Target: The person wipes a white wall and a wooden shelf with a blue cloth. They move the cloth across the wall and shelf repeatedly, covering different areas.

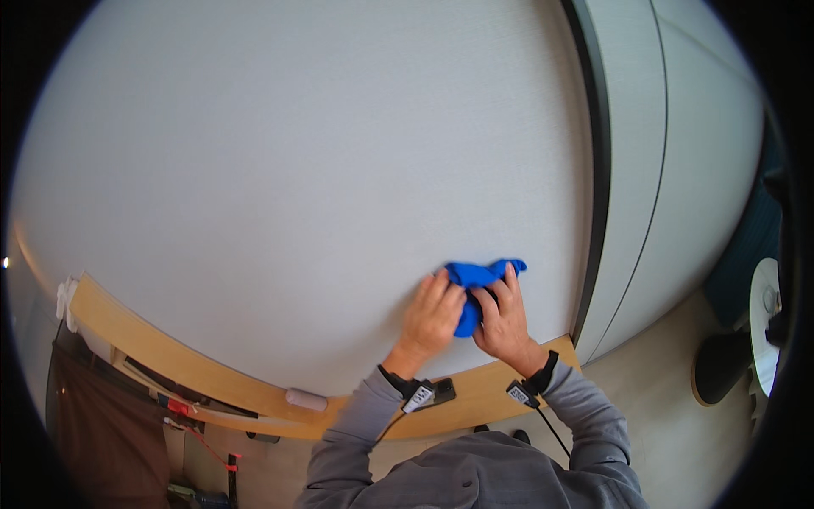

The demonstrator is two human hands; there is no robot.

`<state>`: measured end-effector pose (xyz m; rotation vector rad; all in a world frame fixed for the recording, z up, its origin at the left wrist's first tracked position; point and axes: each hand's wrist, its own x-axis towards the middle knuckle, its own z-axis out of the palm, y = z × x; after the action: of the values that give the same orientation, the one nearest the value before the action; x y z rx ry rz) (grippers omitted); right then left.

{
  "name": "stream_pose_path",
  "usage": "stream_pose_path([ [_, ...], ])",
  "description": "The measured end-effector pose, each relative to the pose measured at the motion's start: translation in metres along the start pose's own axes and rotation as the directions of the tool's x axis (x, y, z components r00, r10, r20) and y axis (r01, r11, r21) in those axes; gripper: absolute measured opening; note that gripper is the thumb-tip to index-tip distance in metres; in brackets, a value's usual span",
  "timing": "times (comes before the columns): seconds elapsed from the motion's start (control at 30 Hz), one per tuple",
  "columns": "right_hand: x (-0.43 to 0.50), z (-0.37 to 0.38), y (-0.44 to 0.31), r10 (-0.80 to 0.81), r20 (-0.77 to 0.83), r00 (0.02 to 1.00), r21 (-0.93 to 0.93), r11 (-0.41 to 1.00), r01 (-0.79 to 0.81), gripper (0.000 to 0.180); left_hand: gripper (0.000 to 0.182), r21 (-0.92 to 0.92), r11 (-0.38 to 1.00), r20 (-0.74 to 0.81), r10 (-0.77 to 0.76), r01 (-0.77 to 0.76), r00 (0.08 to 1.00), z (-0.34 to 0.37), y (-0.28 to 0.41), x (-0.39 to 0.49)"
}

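Both of my hands grip a crumpled blue cloth (474, 275) in front of the pale wall panel (305, 159), just above the wooden ledge. At the cloth's left side is my left hand (434, 313), its fingers bent over the edge. My right hand (505, 312) has the right side, with one finger stretched along the upper part. A lower fold of the cloth hangs between the hands. Each wrist wears a black band with a small tagged device and a cable. Whether the cloth touches the panel cannot be told.
Along the panel's foot runs a wooden ledge (222, 376), bearing a rolled pale cloth (306, 399) and a dark phone (443, 390). A dark vertical strip (598, 172) borders the panel at right. Brown fabric (108, 426) hangs lower left. A round white table (765, 324) stands far right.
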<state>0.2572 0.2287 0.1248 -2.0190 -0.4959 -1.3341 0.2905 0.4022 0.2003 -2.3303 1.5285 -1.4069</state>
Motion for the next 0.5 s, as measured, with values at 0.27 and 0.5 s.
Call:
stream_pose_path([
  [0.27, 0.104, 0.047, -0.062, -0.166, -0.048, 0.985, 0.019, 0.986, 0.167, 0.068, 0.029, 0.153, 0.963, -0.298, -0.168, 0.221, 0.94, -0.066, -0.084, 0.0],
  [0.5, 0.039, 0.092, -0.103, -0.314, 0.228, 0.921, 0.065, 0.949, 0.308, 0.064, 0.025, 0.151, 0.951, -0.154, -0.249, 0.271, 0.956, -0.089, -0.064, -0.122],
])
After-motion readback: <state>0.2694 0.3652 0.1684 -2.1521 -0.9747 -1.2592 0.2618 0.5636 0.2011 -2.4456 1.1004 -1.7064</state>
